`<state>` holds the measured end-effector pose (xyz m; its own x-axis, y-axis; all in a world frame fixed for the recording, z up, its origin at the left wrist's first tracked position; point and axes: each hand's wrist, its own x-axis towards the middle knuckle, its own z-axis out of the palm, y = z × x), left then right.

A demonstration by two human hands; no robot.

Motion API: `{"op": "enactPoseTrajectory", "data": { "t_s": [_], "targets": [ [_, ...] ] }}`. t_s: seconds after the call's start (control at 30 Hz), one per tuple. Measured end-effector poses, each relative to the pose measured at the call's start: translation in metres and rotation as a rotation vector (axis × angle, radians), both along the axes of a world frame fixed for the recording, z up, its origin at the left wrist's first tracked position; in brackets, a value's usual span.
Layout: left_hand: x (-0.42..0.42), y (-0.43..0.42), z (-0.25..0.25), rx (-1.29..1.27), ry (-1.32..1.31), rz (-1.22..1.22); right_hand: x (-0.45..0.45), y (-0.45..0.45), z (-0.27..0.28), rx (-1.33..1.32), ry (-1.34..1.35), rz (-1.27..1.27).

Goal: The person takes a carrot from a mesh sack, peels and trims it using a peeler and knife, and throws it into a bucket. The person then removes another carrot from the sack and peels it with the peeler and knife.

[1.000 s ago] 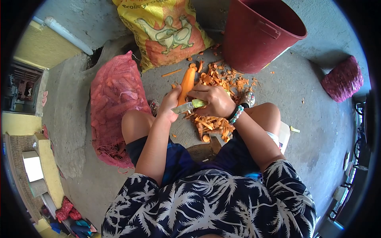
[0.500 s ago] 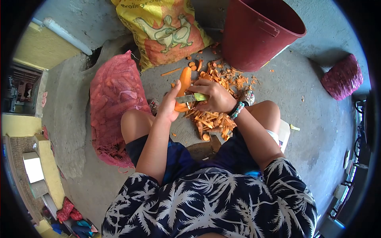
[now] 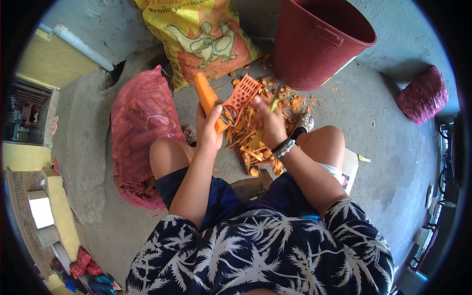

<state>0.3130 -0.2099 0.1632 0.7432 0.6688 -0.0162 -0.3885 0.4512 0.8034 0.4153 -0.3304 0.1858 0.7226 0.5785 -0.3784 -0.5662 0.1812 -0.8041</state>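
Observation:
My left hand (image 3: 210, 129) is closed around a peeled carrot (image 3: 206, 96), which slants up and away from me. Against the carrot's side lies the looped end of an orange plastic peeler (image 3: 243, 94) with a perforated handle. Which hand supports the peeler I cannot tell. My right hand (image 3: 271, 127), blurred by motion, is closed on a knife (image 3: 273, 104) with a green handle; its blade seems to point down towards my lap. Its fingertips are close to the peeler's handle. Below both hands is a heap of carrot peelings and cut ends (image 3: 255, 152).
A red mesh sack of carrots (image 3: 142, 123) lies at my left. Ahead stand a yellow printed sack (image 3: 206, 44) and a dark red bin (image 3: 314, 54). A purple mesh sack (image 3: 424, 96) rests by the right wall. More peelings (image 3: 295, 101) litter the concrete floor.
The knife's blade has left the carrot and my right hand has turned and moved right. The carrot now tilts left at its far end. The orange peeler has come into plain view.

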Motion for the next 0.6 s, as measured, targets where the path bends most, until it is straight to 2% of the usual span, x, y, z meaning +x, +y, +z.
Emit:
{"op": "enactPoseTrajectory", "data": {
  "t_s": [0.03,0.07,0.2,0.27,0.33,0.4,0.43,0.53,0.6],
  "targets": [
    [0.001,-0.002,0.002,0.052,-0.005,0.025,-0.004,0.001,-0.010,0.043,0.070,0.145],
    [0.002,-0.004,0.004,0.054,-0.004,0.024,-0.009,0.004,-0.007,0.135,0.044,0.179],
    [0.003,-0.010,0.006,0.080,-0.032,-0.019,-0.008,0.010,-0.004,0.188,-0.071,0.134],
    [0.003,-0.007,0.008,-0.134,-0.033,-0.134,-0.002,0.012,-0.003,0.247,-0.125,0.150],
    [0.005,-0.009,0.007,-0.139,0.029,-0.110,0.001,0.011,0.005,0.250,-0.149,0.190],
    [0.004,-0.007,0.001,-0.174,0.056,-0.211,0.012,0.012,0.004,0.172,-0.180,0.233],
    [0.002,-0.008,-0.003,-0.175,0.057,-0.211,0.022,0.014,0.003,0.156,-0.221,0.137],
    [-0.006,-0.024,0.001,-0.394,0.179,-0.383,0.073,0.020,-0.009,0.090,-0.428,-0.099],
    [-0.006,-0.027,-0.002,-0.413,0.154,-0.450,0.098,0.023,-0.014,0.074,-0.405,-0.300]
  ]
}}
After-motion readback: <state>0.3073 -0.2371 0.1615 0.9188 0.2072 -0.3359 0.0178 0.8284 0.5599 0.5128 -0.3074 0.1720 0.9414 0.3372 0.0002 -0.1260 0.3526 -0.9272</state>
